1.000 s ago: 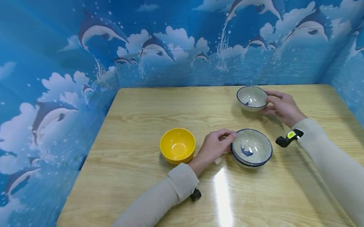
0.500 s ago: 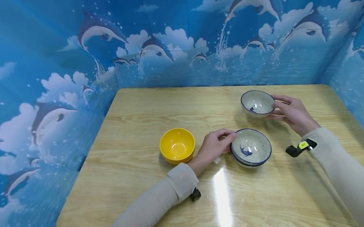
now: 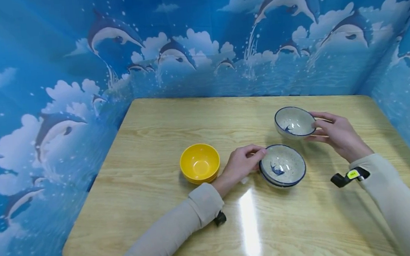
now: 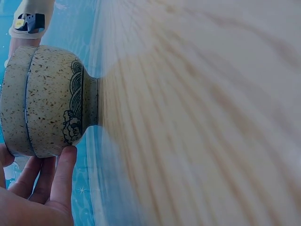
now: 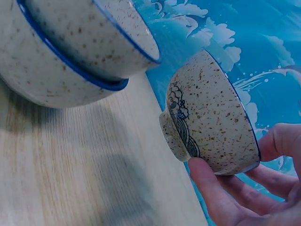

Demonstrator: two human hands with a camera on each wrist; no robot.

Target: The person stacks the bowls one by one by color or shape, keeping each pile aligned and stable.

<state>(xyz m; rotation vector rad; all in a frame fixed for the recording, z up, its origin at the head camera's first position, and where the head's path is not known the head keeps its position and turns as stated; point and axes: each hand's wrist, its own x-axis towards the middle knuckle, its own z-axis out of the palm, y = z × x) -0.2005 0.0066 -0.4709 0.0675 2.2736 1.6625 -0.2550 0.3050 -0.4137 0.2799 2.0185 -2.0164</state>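
Two nested speckled bowls (image 3: 283,165) with blue rims stand on the table, a blue fish drawn inside the top one. My left hand (image 3: 240,164) grips their left side, thumb at the rim and fingers low on the wall, as the left wrist view shows. Behind the stack, my right hand (image 3: 340,134) pinches a smaller speckled bowl (image 3: 294,122) by its right edge. In the right wrist view this small bowl (image 5: 211,117) is raised off the table and tilted, thumb at the rim and fingers under its side.
A stack of yellow bowls (image 3: 200,164) stands just left of my left forearm. The wooden table (image 3: 146,142) ends at a blue curtain (image 3: 195,33) printed with dolphins, at the back and sides.
My right hand has brought the small speckled bowl nearer to me and slightly rightward, closer to the nested bowls. My left hand has stayed on the stack.
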